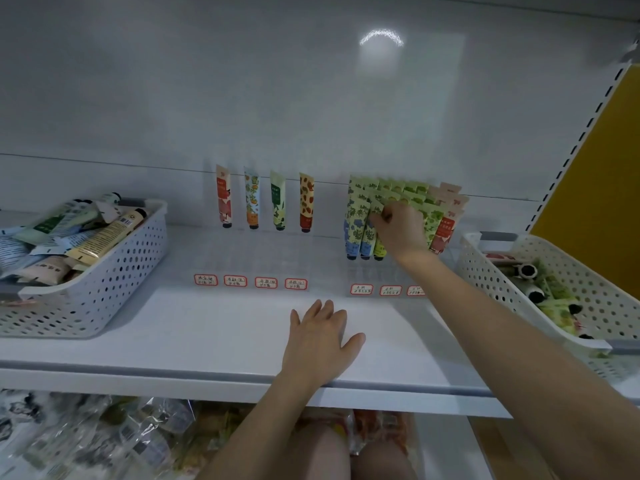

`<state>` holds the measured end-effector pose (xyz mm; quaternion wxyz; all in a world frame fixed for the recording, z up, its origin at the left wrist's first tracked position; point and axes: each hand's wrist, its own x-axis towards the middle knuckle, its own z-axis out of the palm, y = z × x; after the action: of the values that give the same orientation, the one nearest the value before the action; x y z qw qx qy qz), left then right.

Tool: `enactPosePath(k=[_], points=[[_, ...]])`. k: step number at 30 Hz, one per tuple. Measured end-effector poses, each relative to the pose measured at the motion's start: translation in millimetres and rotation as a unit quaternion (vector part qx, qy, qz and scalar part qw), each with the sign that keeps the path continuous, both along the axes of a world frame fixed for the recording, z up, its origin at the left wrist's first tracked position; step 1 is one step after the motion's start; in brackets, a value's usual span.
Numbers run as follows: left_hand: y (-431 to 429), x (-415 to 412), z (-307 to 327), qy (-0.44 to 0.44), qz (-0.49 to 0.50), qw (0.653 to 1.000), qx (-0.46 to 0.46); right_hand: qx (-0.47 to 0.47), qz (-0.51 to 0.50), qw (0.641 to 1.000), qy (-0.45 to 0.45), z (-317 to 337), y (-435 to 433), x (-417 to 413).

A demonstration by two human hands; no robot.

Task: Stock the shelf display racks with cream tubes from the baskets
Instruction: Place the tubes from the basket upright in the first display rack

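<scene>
Two clear display racks stand at the back of the white shelf (214, 327). The left rack (252, 265) holds several single upright cream tubes (224, 197). The right rack (377, 271) is packed with rows of blue-green, green and pink tubes (356, 223). My right hand (398, 230) reaches into the right rack, fingers pinched on the top of a green-patterned tube (377, 209) in the front rows. My left hand (320, 341) lies flat on the shelf, fingers spread, holding nothing. A white perforated basket (104, 278) at left is heaped with mixed tubes. Another basket (498, 271) at right holds fewer tubes.
Red-bordered paper labels (251, 281) run along the fronts of both racks. The shelf's front edge (242, 382) crosses below my left hand. Bagged goods (104, 438) fill the shelf underneath. A yellow panel (602, 161) and slotted upright stand at right.
</scene>
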<state>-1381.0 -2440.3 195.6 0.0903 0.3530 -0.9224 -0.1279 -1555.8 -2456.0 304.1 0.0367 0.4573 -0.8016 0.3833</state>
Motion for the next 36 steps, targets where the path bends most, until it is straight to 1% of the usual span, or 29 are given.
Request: enactPosePath(k=[5,10,17,21,29,36], points=[[-1,0,0,-0.006,0.000,1.000,0.003,-0.001,0.004,1.000,0.017,2,-1,-1],[-1,0,-1,-0.005,0.000,1.000,0.004,0.030,0.000,0.999,0.033,7,-2,-2],[-1,0,-1,-0.004,0.000,1.000,0.005,0.050,0.012,0.998,0.034,14,0,-2],[-1,0,-1,0.000,0.001,1.000,0.005,0.052,0.017,0.996,0.069,18,-2,-5],[0,-1,-1,-0.006,0.003,1.000,0.000,0.087,0.001,0.988,0.131,15,-6,-4],[2,0,4,-0.016,0.006,1.000,0.013,0.093,-0.005,0.988,0.121,15,-7,-4]])
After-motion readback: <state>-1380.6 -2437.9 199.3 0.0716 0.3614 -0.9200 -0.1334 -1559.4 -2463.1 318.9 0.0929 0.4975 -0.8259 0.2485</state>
